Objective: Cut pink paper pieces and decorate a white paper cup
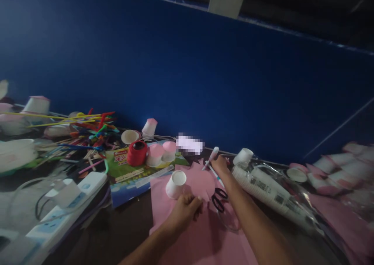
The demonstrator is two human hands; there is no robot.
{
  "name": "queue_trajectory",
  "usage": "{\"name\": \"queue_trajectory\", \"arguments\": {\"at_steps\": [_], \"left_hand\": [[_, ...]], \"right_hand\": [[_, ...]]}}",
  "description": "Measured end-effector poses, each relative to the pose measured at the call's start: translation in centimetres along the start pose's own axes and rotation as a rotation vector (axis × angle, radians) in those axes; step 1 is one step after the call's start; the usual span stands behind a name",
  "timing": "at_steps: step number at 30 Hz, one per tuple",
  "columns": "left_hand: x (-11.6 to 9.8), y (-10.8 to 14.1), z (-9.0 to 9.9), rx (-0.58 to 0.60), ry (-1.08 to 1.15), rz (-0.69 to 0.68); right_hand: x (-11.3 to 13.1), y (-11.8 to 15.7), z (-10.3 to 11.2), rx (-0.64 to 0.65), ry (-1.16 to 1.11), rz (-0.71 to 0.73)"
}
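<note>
My left hand (187, 207) rests over pink paper (175, 239), its fingers curled in and the thumb pointing right. Whatever may be between those fingers is hidden. Just beyond it a white paper cup (176, 184) stands upside down on the paper. A pink paper cutout (201, 181) with a jagged edge lies in front of the cup's right side. My right hand (221, 164) reaches to the back, fingers curled down beside a capped marker (214, 153) and a white pen with a blue band (216, 174). Its grip is too small to make out. Black-handled scissors (219, 200) lie between my forearms.
A red thread spool (137, 153) and pink-topped cups (155, 154) stand on a colourful packet (125, 187). A power strip (67, 202) and coloured pipe cleaners (99, 128) lie left. Wrapped stacked cups (271, 191) lie right. A blue partition (187, 70) rises behind.
</note>
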State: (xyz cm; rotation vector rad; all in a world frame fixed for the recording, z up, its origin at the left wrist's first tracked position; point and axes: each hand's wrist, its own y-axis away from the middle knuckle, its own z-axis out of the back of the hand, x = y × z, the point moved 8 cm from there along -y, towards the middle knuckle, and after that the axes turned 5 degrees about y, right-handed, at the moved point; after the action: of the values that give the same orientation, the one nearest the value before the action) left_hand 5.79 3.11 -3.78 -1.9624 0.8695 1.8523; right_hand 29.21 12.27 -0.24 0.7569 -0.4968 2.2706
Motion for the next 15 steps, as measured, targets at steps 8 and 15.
{"name": "queue_trajectory", "arguments": {"at_steps": [8,15], "left_hand": [[-0.5,0.4,-0.5,0.044,0.025,0.033],[0.9,-0.2,-0.2,0.068,0.063,0.099]], "right_hand": [[1.4,1.7,3.4,-0.073,-0.309,0.080],[1.2,11.2,7.1,0.467,-0.954,0.163]]}}
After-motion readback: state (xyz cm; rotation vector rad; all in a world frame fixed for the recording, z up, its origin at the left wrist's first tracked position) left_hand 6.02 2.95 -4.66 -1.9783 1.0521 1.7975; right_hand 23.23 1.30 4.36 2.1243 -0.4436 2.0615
